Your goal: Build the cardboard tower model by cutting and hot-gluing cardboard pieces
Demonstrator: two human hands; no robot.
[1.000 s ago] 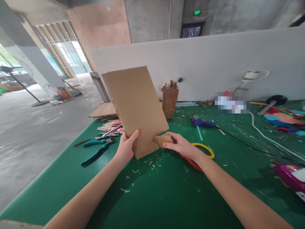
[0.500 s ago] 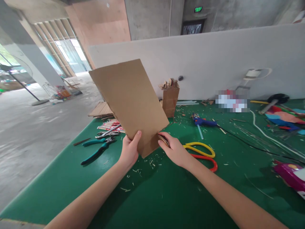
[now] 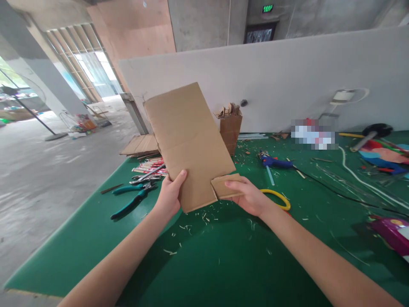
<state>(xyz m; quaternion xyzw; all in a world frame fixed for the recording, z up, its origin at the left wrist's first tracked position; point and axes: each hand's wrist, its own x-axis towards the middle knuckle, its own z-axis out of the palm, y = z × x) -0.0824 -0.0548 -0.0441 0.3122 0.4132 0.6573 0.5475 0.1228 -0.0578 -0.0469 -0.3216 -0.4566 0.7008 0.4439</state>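
The sheet [image 3: 188, 140] stands tilted above the desk [image 3: 223, 256], left hand [image 3: 169, 198] at its lower left edge, right hand [image 3: 251, 196] holding a small piece [image 3: 225, 186] against its lower right corner. Pliers [image 3: 134, 198] lie left of the hands. Scissors [image 3: 277, 197] lie just behind the right hand (partly hidden). A box [image 3: 230, 132] stands behind the sheet, a glue gun [image 3: 273, 161] to its right.

Your right hand [image 3: 251, 197] covers most of the scissors [image 3: 278, 197] behind it. Beyond it, a patch [image 3: 315, 134] on the bench [image 3: 223, 260] is blurred out; the pink thing [image 3: 392, 232] far right is cut off.
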